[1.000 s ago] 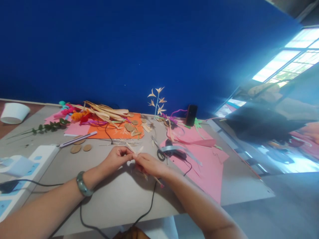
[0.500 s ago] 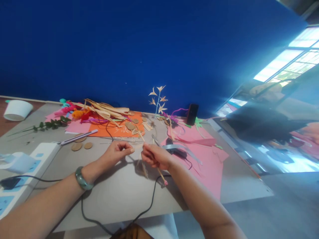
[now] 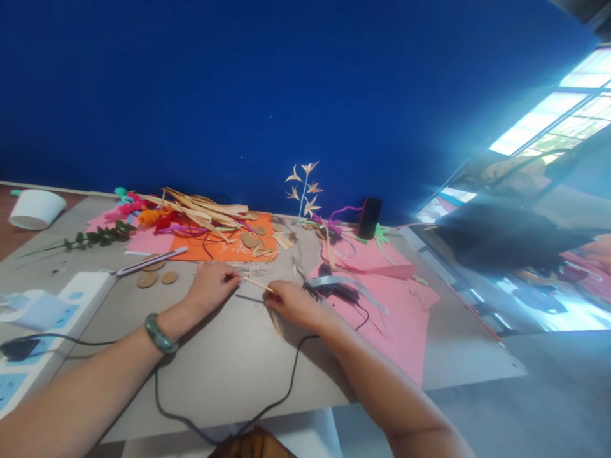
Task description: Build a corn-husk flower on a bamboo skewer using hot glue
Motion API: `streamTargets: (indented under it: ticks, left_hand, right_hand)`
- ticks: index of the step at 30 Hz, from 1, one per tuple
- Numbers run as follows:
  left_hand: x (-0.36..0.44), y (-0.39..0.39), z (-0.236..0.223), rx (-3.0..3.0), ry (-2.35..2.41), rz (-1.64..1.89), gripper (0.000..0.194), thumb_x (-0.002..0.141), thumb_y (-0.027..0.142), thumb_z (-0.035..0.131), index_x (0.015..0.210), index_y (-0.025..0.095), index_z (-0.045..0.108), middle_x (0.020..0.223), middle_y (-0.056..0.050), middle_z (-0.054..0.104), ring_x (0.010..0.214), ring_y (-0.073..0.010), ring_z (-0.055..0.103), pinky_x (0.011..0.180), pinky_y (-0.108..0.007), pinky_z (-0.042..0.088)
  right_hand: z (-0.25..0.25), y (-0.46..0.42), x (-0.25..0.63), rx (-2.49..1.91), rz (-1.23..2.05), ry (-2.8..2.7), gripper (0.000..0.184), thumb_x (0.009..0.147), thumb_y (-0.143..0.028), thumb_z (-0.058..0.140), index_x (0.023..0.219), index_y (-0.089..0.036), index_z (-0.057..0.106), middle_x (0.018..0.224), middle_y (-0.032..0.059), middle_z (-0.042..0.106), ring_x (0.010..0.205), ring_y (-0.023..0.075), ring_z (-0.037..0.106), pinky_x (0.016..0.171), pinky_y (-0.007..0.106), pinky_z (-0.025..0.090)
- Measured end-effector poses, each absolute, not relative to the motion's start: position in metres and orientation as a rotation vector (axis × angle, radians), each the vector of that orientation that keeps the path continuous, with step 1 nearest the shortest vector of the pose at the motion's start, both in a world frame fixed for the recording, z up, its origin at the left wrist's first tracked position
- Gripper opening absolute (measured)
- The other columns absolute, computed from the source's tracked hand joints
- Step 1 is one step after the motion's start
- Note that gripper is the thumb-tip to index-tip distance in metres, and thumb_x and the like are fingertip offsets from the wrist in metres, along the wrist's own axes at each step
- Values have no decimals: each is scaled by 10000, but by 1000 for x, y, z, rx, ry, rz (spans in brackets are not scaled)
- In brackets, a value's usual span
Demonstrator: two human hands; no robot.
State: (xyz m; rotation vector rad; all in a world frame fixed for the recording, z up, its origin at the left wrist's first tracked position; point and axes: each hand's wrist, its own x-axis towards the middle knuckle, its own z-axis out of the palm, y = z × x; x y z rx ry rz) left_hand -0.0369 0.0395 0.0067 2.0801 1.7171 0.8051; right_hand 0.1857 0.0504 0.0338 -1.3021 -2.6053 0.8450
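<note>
A blue wall (image 3: pixel 238 95) rises beyond both hands, and a grey table (image 3: pixel 214 388) spreads beneath them. Pink paper (image 3: pixel 396 318) lies right of the right hand. A white power strip (image 3: pixel 83 305) sits left of the left hand, cut off at the edge of view. An orange sheet (image 3: pixel 226 251) lies beyond the hands. The right hand (image 3: pixel 293 302) pinches a thin pale stick (image 3: pixel 258 284) between thumb and fingers; its remaining fingers are hard to make out. The left hand (image 3: pixel 214 289) is loosely curled, and I cannot tell whether its fingertips grip the stick or only meet it. Scissors (image 3: pixel 300 268) lie just past the right hand, partly hidden behind it. Pale wisps (image 3: pixel 276 324) show below the right fingers, blurred. The stick bridges the gap between the hands, its long axis running mostly sideways: the left end points to the left fingertips, slightly farther from the wearer, and the right end disappears inside the right-hand grip.
</note>
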Motion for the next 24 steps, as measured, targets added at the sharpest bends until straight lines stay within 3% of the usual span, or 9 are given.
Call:
streamTargets:
  ticks: [5,10,14,20,24]
  left_hand:
    - [-37,36,6,2191,1750,704,241,855,310,523,873,241,753,919,-66,734,891,-255,598,764,-366,322]
    - [-33,35,6,2131,1755,794,239,821,288,565,974,206,730,858,-73,695,839,-241,591,751,-354,351]
    - [-24,32,6,2049,1476,851,210,794,323,605,870,171,729,774,-63,683,739,-196,587,691,-299,402]
    - [-15,25,6,1920,1223,824,172,779,283,598,735,183,730,748,-51,690,748,-187,600,705,-281,432]
    - [-14,24,5,1794,1228,870,167,757,291,614,712,178,727,713,-41,685,721,-186,604,681,-278,437]
  right_hand:
    - [33,52,187,-1340,777,-2673,67,819,-162,563,804,-150,628,818,66,636,727,163,535,637,250,343]
    - [32,55,189,-1306,758,-2684,90,840,-175,554,793,-130,616,830,75,598,728,155,514,652,250,345]
    - [34,56,190,-1222,841,-2609,82,857,-175,537,827,-127,597,813,52,571,720,139,502,652,239,348]
    - [35,55,191,-1187,1070,-2427,143,849,-243,548,738,-153,548,645,-31,498,603,109,424,567,221,302]
    - [33,57,191,-1156,1238,-2200,95,800,-230,581,788,-140,607,694,-18,560,637,110,467,602,220,348]
